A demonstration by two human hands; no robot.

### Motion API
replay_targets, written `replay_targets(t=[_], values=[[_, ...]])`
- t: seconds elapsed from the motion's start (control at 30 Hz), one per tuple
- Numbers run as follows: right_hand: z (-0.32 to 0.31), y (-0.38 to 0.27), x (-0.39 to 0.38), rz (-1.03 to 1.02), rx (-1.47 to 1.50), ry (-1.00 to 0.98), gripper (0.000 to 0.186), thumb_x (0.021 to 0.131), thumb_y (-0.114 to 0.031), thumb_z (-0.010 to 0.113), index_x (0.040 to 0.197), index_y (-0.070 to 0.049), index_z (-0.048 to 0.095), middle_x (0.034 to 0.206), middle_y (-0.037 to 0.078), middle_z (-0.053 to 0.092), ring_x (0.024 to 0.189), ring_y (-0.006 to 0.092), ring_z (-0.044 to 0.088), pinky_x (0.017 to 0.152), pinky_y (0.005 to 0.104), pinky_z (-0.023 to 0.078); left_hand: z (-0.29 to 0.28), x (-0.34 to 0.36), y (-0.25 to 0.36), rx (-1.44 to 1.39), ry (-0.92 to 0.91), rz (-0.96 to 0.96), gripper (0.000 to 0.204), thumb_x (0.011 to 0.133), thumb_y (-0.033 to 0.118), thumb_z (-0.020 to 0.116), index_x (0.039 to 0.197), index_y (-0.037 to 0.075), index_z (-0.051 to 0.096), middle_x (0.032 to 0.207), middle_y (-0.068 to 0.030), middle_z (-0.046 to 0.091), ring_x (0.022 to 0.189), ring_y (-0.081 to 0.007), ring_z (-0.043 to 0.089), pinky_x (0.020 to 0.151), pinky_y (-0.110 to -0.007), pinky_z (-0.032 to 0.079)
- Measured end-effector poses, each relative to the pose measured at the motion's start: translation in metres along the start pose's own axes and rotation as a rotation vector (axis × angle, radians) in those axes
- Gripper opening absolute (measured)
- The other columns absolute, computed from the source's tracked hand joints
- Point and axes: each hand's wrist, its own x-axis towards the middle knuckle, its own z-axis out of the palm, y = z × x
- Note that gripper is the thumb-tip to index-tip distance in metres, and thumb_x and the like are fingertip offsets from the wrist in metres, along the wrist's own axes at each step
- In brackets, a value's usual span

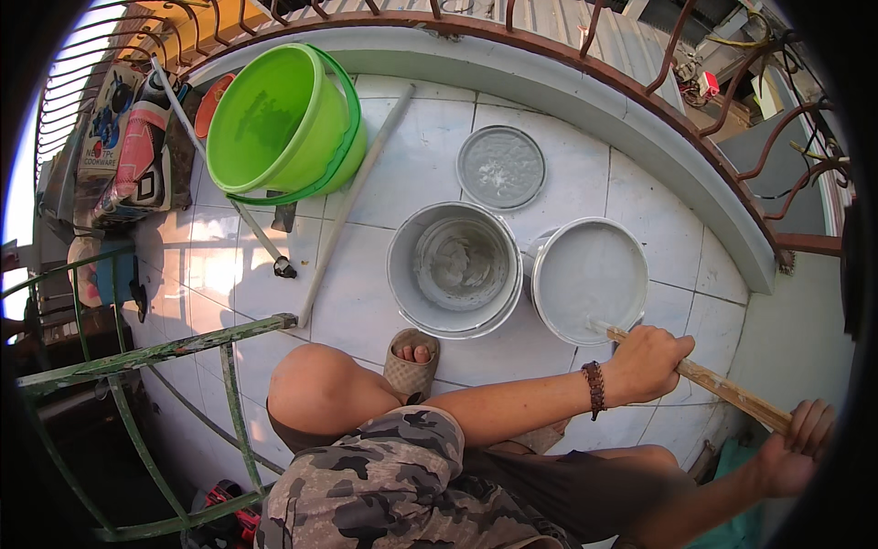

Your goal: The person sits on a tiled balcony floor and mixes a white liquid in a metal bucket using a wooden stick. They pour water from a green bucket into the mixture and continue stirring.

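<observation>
My left hand (647, 364), with a braided bracelet at its wrist, is wrapped round a long wooden stick (727, 392) near its lower part. Farther up the stick, at the right edge of the view, my right hand (797, 450) grips its upper end. The stick slants down to the left, its pale-coated tip dipping into a bucket of light grey liquid (585, 274). Just left of that bucket stands a second bucket (457, 265), its inside smeared with grey residue. Behind them a round grey-smeared lid (500, 167) lies on the tiles.
A bright green bucket (274, 123) stands at the back left, beside a long pale pole (357, 201). Bags (137, 146) are piled at the far left. A green metal railing (155, 360) juts in from the left; a low curved wall (421, 55) with a rusty railing bounds the tiled floor.
</observation>
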Motion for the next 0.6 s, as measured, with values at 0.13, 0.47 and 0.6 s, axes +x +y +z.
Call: replay_targets(t=[0.13,0.47,0.6], values=[[-0.032,0.001,0.01,0.213,0.346,-0.68,0.039,0.097,-0.02,0.041,0.062,-0.015,0.027,0.059,0.001,0.026,0.054,0.0118,0.021,0.052,0.0278,0.024,-0.008,0.011,-0.017,0.111,0.195,0.062,0.015,0.06,-0.001,0.058,0.072,0.004,0.05,0.055,-0.0129,0.051,0.052,-0.0362,0.052,0.052,-0.046,0.04],[0.008,-0.02,-0.033,0.116,0.381,-0.91,0.04,0.099,-0.024,0.036,0.06,-0.017,0.026,0.053,-0.003,0.022,0.05,0.0109,0.016,0.052,0.0273,0.019,-0.005,0.027,-0.016,0.061,0.317,0.177,0.015,0.063,-0.002,0.059,0.074,0.007,0.053,0.06,-0.0111,0.055,0.058,-0.0321,0.056,0.053,-0.041,0.042],[0.004,-0.034,-0.031,0.121,0.319,-0.816,0.037,0.097,-0.018,0.035,0.061,-0.016,0.026,0.053,-0.003,0.022,0.049,0.0106,0.016,0.049,0.0266,0.019,0.004,0.011,0.002,-0.004,0.167,0.089,0.011,0.066,0.0,0.058,0.074,0.007,0.055,0.059,-0.0135,0.056,0.058,-0.0343,0.057,0.053,-0.043,0.043]])
